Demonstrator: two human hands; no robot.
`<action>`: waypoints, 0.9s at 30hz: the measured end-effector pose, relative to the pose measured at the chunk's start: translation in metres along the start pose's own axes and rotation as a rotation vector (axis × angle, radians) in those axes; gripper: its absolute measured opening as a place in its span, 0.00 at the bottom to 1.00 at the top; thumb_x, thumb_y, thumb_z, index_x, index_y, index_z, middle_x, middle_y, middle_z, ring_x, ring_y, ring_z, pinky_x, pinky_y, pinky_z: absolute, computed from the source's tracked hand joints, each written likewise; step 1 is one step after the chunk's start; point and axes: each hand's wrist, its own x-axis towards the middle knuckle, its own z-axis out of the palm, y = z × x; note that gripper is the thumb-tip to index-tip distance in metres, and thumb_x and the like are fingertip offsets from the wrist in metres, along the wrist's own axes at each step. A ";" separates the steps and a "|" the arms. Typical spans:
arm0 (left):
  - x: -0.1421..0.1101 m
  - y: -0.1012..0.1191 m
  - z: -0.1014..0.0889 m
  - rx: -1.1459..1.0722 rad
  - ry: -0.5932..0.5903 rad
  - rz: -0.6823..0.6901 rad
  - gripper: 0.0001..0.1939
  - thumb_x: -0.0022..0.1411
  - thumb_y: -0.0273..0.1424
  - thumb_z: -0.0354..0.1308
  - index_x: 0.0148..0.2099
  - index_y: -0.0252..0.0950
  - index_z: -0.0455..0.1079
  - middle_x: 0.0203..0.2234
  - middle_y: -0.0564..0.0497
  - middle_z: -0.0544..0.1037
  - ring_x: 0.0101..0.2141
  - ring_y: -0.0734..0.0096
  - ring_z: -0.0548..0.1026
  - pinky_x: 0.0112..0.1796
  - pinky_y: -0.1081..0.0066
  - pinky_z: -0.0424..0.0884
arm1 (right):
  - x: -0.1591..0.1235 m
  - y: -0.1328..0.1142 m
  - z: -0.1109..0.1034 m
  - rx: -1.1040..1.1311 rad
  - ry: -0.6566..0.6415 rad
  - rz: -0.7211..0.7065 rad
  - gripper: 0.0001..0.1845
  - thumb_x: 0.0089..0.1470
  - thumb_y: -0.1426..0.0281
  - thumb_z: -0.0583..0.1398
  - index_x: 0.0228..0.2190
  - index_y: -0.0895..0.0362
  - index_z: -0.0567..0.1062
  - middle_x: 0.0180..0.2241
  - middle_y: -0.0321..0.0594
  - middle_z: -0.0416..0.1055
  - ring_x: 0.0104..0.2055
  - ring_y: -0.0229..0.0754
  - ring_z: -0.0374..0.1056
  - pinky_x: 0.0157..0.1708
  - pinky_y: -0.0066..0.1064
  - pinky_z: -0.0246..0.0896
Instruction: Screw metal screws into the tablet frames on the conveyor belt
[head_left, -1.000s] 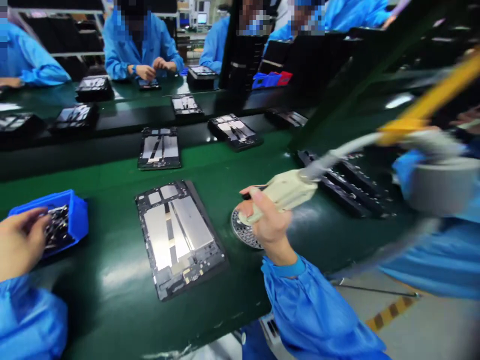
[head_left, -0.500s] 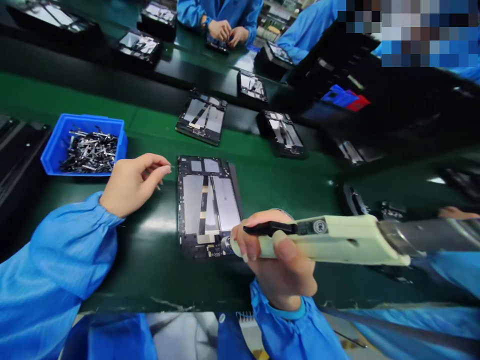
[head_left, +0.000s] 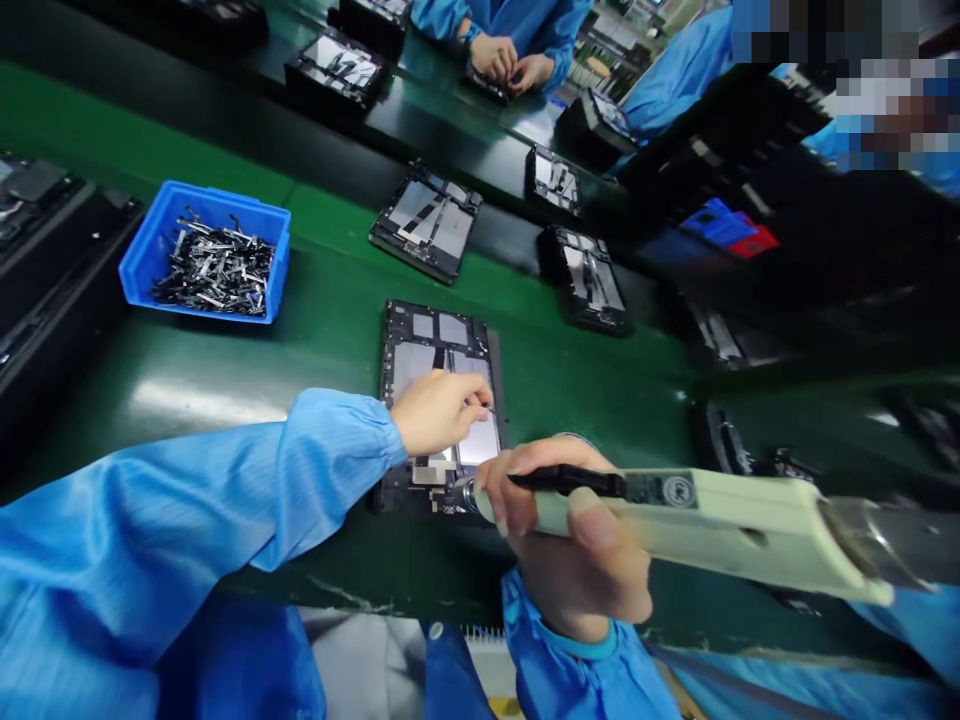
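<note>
A black tablet housing (head_left: 439, 335) with silver plates lies on the green conveyor belt (head_left: 187, 350), partly covered by my hands. My left hand (head_left: 439, 412) is over its middle, fingertips pinched on a small metal part (head_left: 489, 408). My right hand (head_left: 570, 530) is shut around a cream electric screwdriver (head_left: 720, 520), whose metal tip rests at the housing's lower edge. Behind them stands a blue plastic bin (head_left: 146, 250) of small dark metal parts (head_left: 214, 270), out of reach of neither hand's fingers touching it.
More housings (head_left: 427, 225) sit along the belt and on the dark shelf behind. Black stacked trays (head_left: 52, 230) stand at the left. A co-worker's hands (head_left: 510, 65) work at the far side. Blue and red pieces (head_left: 727, 228) lie at the right.
My left hand has moved from the blue bin across to above the housing, carrying the small part. The screwdriver has come to the housing's lower edge, and the view has turned.
</note>
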 end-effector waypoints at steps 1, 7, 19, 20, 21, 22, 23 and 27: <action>0.001 -0.002 0.002 0.012 -0.016 -0.004 0.05 0.65 0.22 0.60 0.40 0.35 0.75 0.29 0.52 0.84 0.27 0.72 0.80 0.33 0.74 0.75 | 0.000 -0.001 0.000 0.001 0.003 -0.001 0.16 0.60 0.53 0.67 0.37 0.53 0.82 0.16 0.31 0.65 0.20 0.42 0.66 0.25 0.36 0.65; 0.000 -0.002 0.000 0.087 -0.034 -0.009 0.06 0.65 0.21 0.60 0.40 0.35 0.75 0.27 0.53 0.83 0.26 0.70 0.79 0.34 0.72 0.74 | -0.001 -0.002 0.002 -0.008 0.020 -0.005 0.15 0.60 0.54 0.67 0.36 0.53 0.82 0.17 0.32 0.66 0.19 0.41 0.65 0.25 0.37 0.65; -0.001 -0.005 -0.005 0.096 -0.039 0.009 0.04 0.64 0.22 0.60 0.37 0.36 0.73 0.26 0.52 0.82 0.26 0.69 0.79 0.33 0.72 0.72 | 0.005 -0.038 -0.020 -0.019 0.232 -0.184 0.19 0.57 0.49 0.67 0.40 0.49 0.85 0.14 0.29 0.60 0.15 0.40 0.59 0.24 0.38 0.63; -0.003 -0.006 -0.006 0.080 -0.037 0.011 0.04 0.63 0.23 0.59 0.37 0.36 0.73 0.26 0.52 0.82 0.25 0.69 0.78 0.32 0.72 0.72 | 0.009 -0.041 -0.030 -0.033 0.306 -0.235 0.19 0.56 0.48 0.67 0.39 0.49 0.85 0.13 0.28 0.59 0.15 0.40 0.58 0.24 0.38 0.62; -0.004 -0.007 -0.007 0.063 -0.036 0.011 0.02 0.63 0.25 0.59 0.37 0.37 0.72 0.26 0.51 0.82 0.25 0.69 0.78 0.31 0.71 0.72 | 0.013 -0.041 -0.040 -0.038 0.374 -0.279 0.19 0.54 0.49 0.66 0.36 0.50 0.84 0.13 0.27 0.57 0.14 0.39 0.57 0.22 0.36 0.60; -0.004 -0.008 -0.009 0.045 -0.035 0.010 0.02 0.64 0.28 0.59 0.36 0.37 0.72 0.27 0.50 0.83 0.26 0.67 0.79 0.31 0.71 0.72 | 0.018 -0.038 -0.050 -0.036 0.426 -0.311 0.18 0.53 0.49 0.66 0.33 0.51 0.83 0.12 0.27 0.56 0.13 0.38 0.55 0.21 0.35 0.58; -0.005 -0.009 -0.010 0.029 -0.034 0.008 0.04 0.64 0.31 0.59 0.37 0.37 0.72 0.29 0.48 0.83 0.28 0.66 0.80 0.32 0.70 0.73 | 0.022 -0.034 -0.060 -0.031 0.470 -0.325 0.18 0.52 0.49 0.66 0.29 0.52 0.82 0.11 0.26 0.55 0.12 0.37 0.54 0.20 0.33 0.57; -0.006 -0.012 -0.017 0.048 -0.043 0.000 0.15 0.66 0.44 0.58 0.40 0.37 0.76 0.31 0.46 0.83 0.32 0.61 0.80 0.34 0.68 0.73 | 0.034 -0.009 -0.089 -0.041 0.607 -0.292 0.20 0.51 0.49 0.67 0.25 0.53 0.77 0.10 0.26 0.57 0.12 0.35 0.54 0.18 0.31 0.58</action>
